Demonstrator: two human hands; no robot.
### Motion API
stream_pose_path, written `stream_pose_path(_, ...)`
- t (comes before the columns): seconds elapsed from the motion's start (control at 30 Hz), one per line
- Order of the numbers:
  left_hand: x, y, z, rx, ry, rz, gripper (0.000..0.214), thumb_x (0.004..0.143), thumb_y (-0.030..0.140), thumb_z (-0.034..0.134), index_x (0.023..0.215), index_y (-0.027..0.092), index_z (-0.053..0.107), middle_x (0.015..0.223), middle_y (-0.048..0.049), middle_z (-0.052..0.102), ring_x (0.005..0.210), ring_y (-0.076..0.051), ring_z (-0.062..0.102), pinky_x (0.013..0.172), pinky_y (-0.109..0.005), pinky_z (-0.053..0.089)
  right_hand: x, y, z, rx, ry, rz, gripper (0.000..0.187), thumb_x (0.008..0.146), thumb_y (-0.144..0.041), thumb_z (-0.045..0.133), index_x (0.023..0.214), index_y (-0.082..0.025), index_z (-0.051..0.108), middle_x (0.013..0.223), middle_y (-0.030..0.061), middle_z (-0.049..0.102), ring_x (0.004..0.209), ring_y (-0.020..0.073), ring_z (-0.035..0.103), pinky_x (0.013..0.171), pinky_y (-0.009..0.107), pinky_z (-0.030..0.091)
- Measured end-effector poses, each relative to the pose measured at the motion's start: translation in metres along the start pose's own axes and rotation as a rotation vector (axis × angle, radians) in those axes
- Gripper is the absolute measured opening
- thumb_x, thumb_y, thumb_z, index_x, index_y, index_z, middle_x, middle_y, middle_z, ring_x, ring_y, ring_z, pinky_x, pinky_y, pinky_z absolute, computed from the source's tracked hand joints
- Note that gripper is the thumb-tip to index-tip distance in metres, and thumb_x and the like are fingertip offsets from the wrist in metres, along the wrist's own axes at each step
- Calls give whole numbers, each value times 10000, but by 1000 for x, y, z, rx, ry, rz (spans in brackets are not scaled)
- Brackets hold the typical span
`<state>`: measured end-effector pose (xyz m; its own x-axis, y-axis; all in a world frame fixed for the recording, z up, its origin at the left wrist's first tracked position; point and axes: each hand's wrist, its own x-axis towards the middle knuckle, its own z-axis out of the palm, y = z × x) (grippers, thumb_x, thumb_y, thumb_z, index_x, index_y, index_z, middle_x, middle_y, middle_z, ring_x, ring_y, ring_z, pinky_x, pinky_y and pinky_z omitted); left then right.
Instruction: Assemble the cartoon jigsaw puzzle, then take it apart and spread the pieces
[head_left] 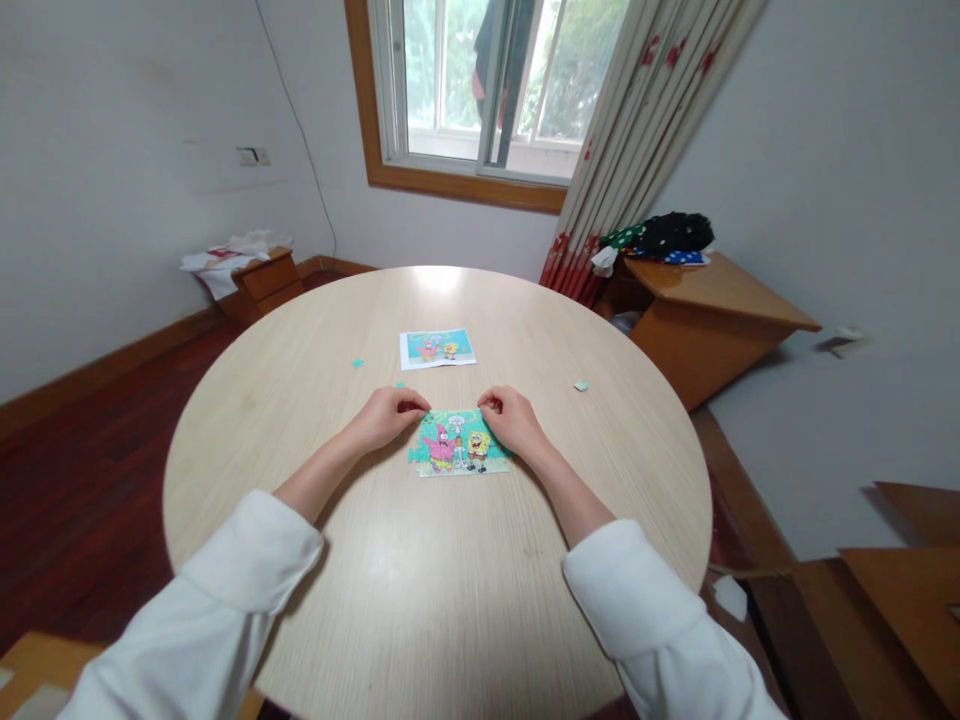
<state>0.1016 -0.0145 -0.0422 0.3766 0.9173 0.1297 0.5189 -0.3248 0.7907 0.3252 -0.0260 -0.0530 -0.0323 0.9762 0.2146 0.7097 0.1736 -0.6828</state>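
Note:
A mostly assembled jigsaw puzzle (459, 450) lies flat on the round table, showing a pink starfish, a pale squid figure and a yellow sponge character on teal. Its left edge looks uneven. My left hand (386, 415) has its fingers pinched together at the puzzle's upper left corner. At the upper right corner, my right hand (514, 418) is closed the same way, thumb and fingers on the edge. Whether a loose piece is under the fingertips I cannot make out. Beyond the hands lies a printed reference picture (439, 348) with the same characters.
On the round wooden table (450, 590), a loose teal piece (358, 363) lies at the left and another small teal piece (400, 385) near my left hand. A small pale piece (580, 385) is at the right. A wooden cabinet (712, 300) with cloths stands beyond the table.

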Motion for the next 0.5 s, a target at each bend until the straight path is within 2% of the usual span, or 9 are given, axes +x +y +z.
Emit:
stream_pose_path(0.23, 1, -2, -1, 47, 6, -6, 166, 728, 158, 556, 793, 141, 707, 816, -76, 713, 754, -173, 621, 748, -312, 473, 0, 0, 0, -11, 3, 6, 171, 710, -79, 509, 747, -164, 653, 729, 13, 610, 681, 130, 544, 659, 244, 404)
stream_pose_path(0.5, -1, 5, 0, 148, -7, 19, 136, 725, 151, 557, 759, 154, 689, 776, -54, 694, 702, -155, 592, 679, -275, 452, 1, 2, 1, -5, 5, -2, 175, 704, -71, 508, 738, -168, 650, 730, 9, 610, 674, 124, 542, 655, 243, 405)
